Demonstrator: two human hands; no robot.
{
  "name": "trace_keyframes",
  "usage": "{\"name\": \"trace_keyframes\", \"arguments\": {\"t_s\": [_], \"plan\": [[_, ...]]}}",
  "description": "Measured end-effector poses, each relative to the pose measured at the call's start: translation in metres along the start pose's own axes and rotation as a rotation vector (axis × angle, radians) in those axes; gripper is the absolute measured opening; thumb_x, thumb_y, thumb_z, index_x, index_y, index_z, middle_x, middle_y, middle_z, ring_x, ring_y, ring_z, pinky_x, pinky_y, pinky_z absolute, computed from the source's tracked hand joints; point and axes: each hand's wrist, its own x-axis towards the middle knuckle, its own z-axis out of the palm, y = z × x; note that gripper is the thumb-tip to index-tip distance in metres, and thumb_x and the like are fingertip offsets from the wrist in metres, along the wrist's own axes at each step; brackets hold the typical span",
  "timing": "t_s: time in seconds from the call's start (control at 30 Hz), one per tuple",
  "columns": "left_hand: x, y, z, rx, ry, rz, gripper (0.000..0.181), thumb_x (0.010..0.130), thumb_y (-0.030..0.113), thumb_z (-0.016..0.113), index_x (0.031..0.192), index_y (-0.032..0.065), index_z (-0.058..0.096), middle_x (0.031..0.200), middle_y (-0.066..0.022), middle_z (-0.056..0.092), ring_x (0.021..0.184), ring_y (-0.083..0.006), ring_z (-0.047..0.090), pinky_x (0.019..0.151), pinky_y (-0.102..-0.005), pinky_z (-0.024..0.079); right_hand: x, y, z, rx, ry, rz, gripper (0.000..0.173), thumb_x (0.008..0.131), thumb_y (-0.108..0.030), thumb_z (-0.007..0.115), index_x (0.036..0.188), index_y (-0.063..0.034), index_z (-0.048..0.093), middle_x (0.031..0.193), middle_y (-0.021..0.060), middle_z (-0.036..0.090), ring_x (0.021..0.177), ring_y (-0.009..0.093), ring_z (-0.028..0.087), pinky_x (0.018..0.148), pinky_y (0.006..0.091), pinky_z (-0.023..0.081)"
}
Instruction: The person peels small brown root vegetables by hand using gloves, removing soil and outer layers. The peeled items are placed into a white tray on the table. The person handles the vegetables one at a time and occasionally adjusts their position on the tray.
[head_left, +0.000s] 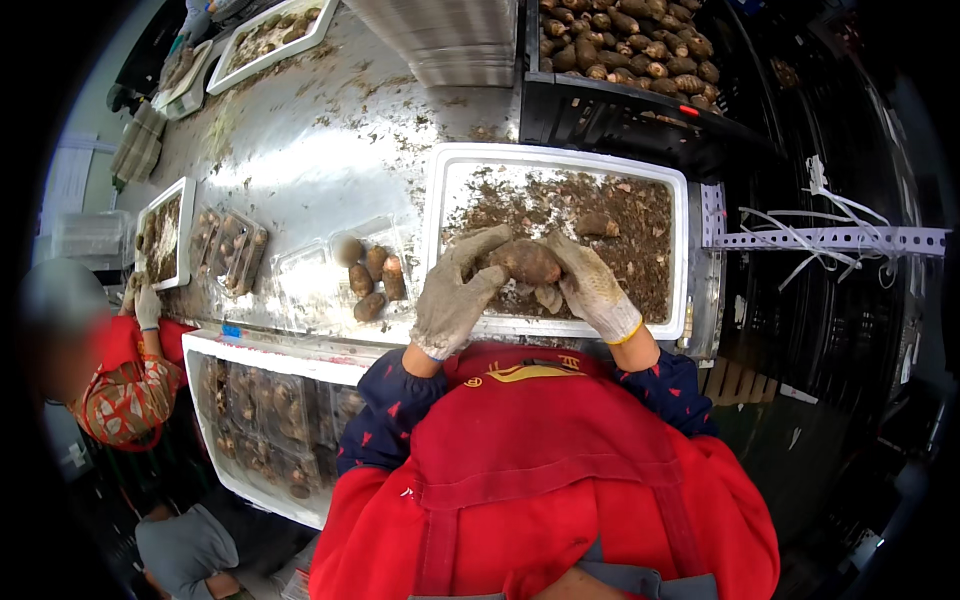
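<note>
A brown taro corm (525, 261) is held between my two gloved hands over a white foam tray (555, 155). My left hand (461, 292) grips its left end, thumb in front. The fingers of my right hand (592, 289) close on its right end. Loose soil and peelings cover the tray's floor, and a second taro corm (598, 225) lies there behind my right hand. On the metal table to the left, an opened clear plastic clamshell box (341, 285) has several taro corms (361, 280) in one half.
Filled clamshell boxes (238, 253) stand farther left. A foam box (196, 405) of packed clamshells is beside my left elbow. Behind the tray rises a black crate (600, 112) heaped with taro. A co-worker's gloved hands (146, 304) are at another foam tray (186, 225). A perforated metal bar (825, 238) juts out at right.
</note>
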Motion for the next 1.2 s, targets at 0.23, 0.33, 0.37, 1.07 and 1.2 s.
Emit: {"name": "trace_keyframes", "arguments": {"t_s": [0.23,0.33,0.37,1.07,1.2], "plan": [[-0.002,-0.007,0.004,-0.068,0.019,-0.058,0.041,0.088,0.021,0.06,0.125,0.0035,0.063,0.123,-0.0123,0.063,0.115,-0.0229,0.059,0.099,-0.0322,0.045,-0.017,-0.026,0.014,-0.279,-0.053,0.161,0.034,0.103,-0.029,0.048,0.114,0.0009,0.061,0.099,0.0108,0.066,0.073,0.012,0.062,0.064,0.028,0.052],[-0.002,-0.017,0.008,-0.166,0.054,-0.049,0.042,0.087,0.021,0.059,0.125,0.0044,0.063,0.125,-0.0122,0.063,0.113,-0.0228,0.059,0.098,-0.0312,0.045,-0.027,-0.03,0.032,-0.482,-0.009,-0.076,0.041,0.098,-0.03,0.055,0.124,0.0017,0.057,0.101,0.0116,0.066,0.07,0.013,0.063,0.063,0.0274,0.053],[-0.003,-0.017,0.007,-0.102,0.054,-0.02,0.042,0.087,0.02,0.06,0.126,0.0043,0.062,0.124,-0.0119,0.062,0.111,-0.0223,0.06,0.097,-0.0311,0.046,-0.029,-0.034,0.039,-0.544,0.009,-0.101,0.045,0.097,-0.032,0.057,0.127,0.0012,0.055,0.102,0.0117,0.066,0.072,0.014,0.063,0.064,0.0272,0.054],[-0.024,0.013,0.005,0.161,-0.038,-0.061,0.046,0.08,0.023,0.063,0.123,0.0075,0.063,0.114,-0.0161,0.066,0.101,-0.0272,0.066,0.087,-0.0348,0.052,-0.049,-0.026,0.046,-1.041,0.061,-0.368,0.062,0.076,-0.013,0.078,0.134,-0.0082,0.056,0.129,0.0182,0.06,0.117,0.031,0.06,0.098,0.0366,0.049],[-0.024,0.016,0.005,-0.142,-0.042,-0.212,0.042,0.083,0.01,0.052,0.121,-0.004,0.062,0.108,-0.0162,0.07,0.091,-0.0198,0.069,0.079,-0.0297,0.056,-0.053,-0.02,0.04,-0.758,0.054,-0.203,0.061,0.076,-0.009,0.076,0.134,-0.0069,0.057,0.127,0.0151,0.062,0.114,0.024,0.062,0.096,0.0325,0.049]]}}
